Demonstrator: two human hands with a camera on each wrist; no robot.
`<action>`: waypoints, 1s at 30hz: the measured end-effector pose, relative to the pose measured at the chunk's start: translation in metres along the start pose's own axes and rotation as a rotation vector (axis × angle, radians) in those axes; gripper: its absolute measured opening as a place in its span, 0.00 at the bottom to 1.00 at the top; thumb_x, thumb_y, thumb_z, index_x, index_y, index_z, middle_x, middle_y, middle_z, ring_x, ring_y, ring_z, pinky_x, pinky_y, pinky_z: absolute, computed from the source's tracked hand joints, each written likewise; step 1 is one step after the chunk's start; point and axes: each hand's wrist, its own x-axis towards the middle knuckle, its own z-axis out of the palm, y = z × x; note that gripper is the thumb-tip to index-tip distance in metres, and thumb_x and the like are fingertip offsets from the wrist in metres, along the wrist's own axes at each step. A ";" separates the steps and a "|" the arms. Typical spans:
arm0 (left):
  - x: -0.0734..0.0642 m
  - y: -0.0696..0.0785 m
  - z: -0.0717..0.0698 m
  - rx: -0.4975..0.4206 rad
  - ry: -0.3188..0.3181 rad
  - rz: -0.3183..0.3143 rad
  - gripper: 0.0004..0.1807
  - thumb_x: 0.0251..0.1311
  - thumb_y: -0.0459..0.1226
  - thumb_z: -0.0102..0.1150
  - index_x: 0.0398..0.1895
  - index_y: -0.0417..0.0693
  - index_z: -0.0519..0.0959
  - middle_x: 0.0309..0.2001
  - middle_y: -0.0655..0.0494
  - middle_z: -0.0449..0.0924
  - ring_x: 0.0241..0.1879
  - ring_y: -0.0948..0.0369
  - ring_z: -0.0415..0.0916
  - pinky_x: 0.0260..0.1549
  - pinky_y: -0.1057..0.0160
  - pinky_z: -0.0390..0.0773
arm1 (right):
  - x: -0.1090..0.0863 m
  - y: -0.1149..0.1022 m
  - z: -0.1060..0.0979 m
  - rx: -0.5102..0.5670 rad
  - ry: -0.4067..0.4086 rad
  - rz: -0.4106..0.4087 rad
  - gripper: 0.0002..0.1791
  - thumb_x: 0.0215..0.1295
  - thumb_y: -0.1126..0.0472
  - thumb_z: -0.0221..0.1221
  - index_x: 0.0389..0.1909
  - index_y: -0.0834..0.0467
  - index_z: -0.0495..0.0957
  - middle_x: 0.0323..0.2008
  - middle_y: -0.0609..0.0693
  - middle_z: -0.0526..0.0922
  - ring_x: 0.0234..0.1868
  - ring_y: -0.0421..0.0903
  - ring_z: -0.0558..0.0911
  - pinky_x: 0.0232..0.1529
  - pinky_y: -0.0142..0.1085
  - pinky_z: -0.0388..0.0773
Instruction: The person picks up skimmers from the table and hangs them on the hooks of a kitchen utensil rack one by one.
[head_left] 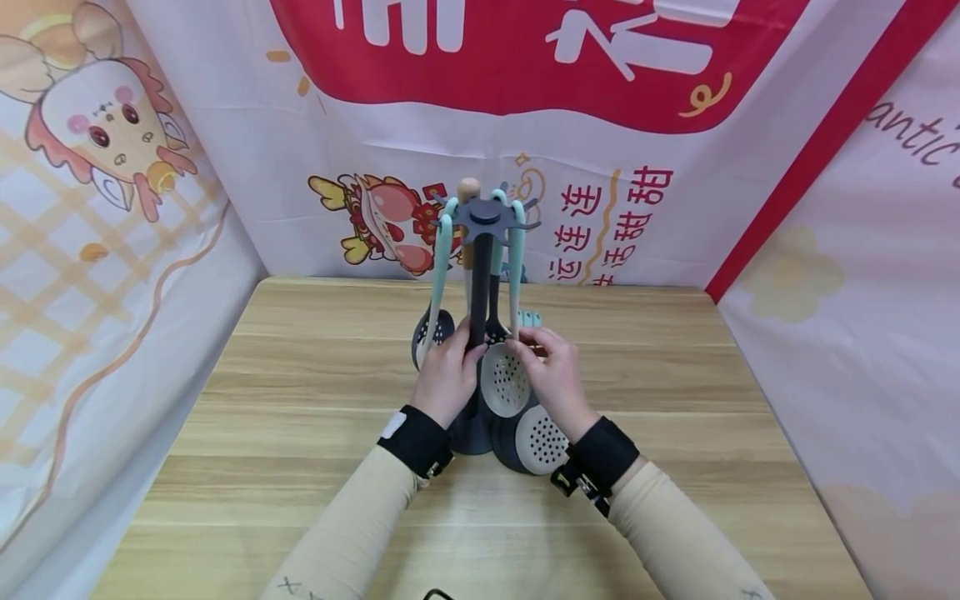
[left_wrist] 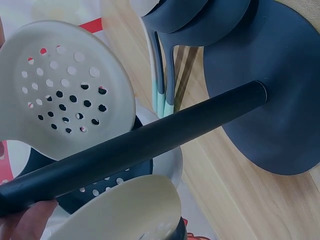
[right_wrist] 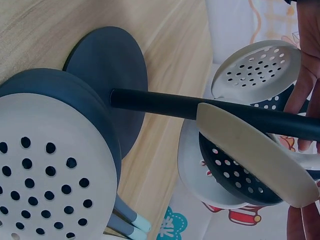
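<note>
A dark utensil stand (head_left: 483, 287) rises from a round base (left_wrist: 270, 95), with teal-handled kitchen tools hanging from its top hooks. My left hand (head_left: 444, 379) grips the stand's pole (left_wrist: 140, 142), thumb at the front. On the pole's right side hangs a pale skimmer (head_left: 505, 379) with a perforated bowl. My right hand (head_left: 555, 379) pinches this skimmer near its neck, fingertips at the lower handle. Another pale perforated skimmer (right_wrist: 257, 70) and a dark perforated spoon (right_wrist: 235, 172) hang around the pole.
Beside the stand's base, several utensils lie stacked on the wooden table (head_left: 300, 375), a light perforated turner (head_left: 542, 442) on top. Their teal handle ends (head_left: 529, 318) point toward the back. Printed cloth walls (head_left: 262, 167) border the table at back and sides.
</note>
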 end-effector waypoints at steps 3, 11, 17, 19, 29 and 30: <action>0.000 0.000 0.000 0.003 -0.001 -0.001 0.12 0.70 0.31 0.55 0.54 0.42 0.73 0.46 0.44 0.86 0.48 0.50 0.85 0.49 0.50 0.84 | 0.002 0.002 0.001 -0.005 -0.006 0.005 0.11 0.65 0.64 0.64 0.46 0.64 0.84 0.42 0.56 0.86 0.43 0.50 0.85 0.46 0.42 0.85; 0.000 -0.001 0.000 0.015 0.003 0.005 0.12 0.70 0.32 0.55 0.54 0.42 0.72 0.45 0.45 0.86 0.46 0.50 0.86 0.47 0.51 0.85 | 0.006 0.004 0.003 -0.003 -0.005 0.011 0.11 0.65 0.64 0.64 0.46 0.64 0.84 0.43 0.57 0.87 0.44 0.51 0.85 0.47 0.43 0.85; 0.000 -0.001 0.003 0.033 0.005 -0.004 0.13 0.69 0.32 0.56 0.54 0.42 0.72 0.45 0.45 0.86 0.45 0.49 0.86 0.46 0.51 0.85 | 0.006 0.004 0.006 0.004 0.025 0.015 0.10 0.64 0.65 0.65 0.45 0.62 0.85 0.41 0.57 0.87 0.43 0.51 0.85 0.45 0.42 0.86; 0.000 -0.001 0.003 0.038 0.005 -0.008 0.13 0.69 0.32 0.56 0.55 0.42 0.72 0.45 0.45 0.86 0.44 0.49 0.86 0.46 0.51 0.85 | 0.006 0.004 0.006 0.010 0.030 0.015 0.10 0.64 0.65 0.65 0.45 0.62 0.85 0.42 0.57 0.87 0.43 0.51 0.85 0.45 0.42 0.86; 0.000 -0.001 0.003 0.049 0.006 -0.014 0.14 0.71 0.33 0.55 0.57 0.42 0.72 0.45 0.45 0.86 0.43 0.49 0.86 0.45 0.51 0.85 | 0.002 0.014 0.000 0.283 -0.041 0.131 0.15 0.65 0.64 0.64 0.51 0.64 0.83 0.48 0.62 0.85 0.42 0.41 0.81 0.45 0.28 0.80; -0.001 -0.001 0.003 0.049 0.005 -0.016 0.14 0.70 0.33 0.55 0.57 0.42 0.72 0.45 0.46 0.86 0.44 0.49 0.86 0.45 0.51 0.85 | 0.001 0.015 -0.001 0.310 -0.046 0.134 0.15 0.65 0.65 0.64 0.51 0.64 0.82 0.49 0.63 0.84 0.41 0.40 0.81 0.44 0.28 0.80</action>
